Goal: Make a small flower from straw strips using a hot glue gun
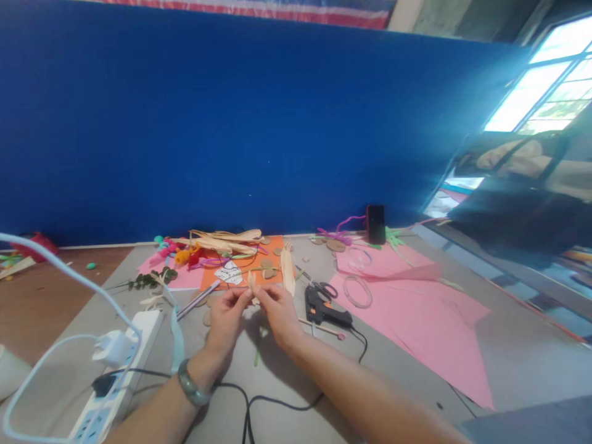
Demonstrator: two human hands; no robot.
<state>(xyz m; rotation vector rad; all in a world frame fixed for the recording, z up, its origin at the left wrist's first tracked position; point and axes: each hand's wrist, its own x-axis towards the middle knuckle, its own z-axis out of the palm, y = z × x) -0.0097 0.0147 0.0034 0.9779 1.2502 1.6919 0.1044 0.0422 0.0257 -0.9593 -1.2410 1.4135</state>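
Observation:
My left hand and my right hand meet above the grey table, fingertips pinched together. Between them they hold a small pale strip of dried husk, its tip poking up past the fingers. Just beyond lies an orange sheet with a longer pale husk strip at its right edge. A black glue gun rests to the right of my right hand, with scissors behind it. Left of my left hand is a pen-like stick.
A white power strip with plugs and cables lies at the left. Pink paper covers the right side, and a phone leans against the blue partition. A bundle of husk strips, coloured pompoms and green leaves lie at the back left.

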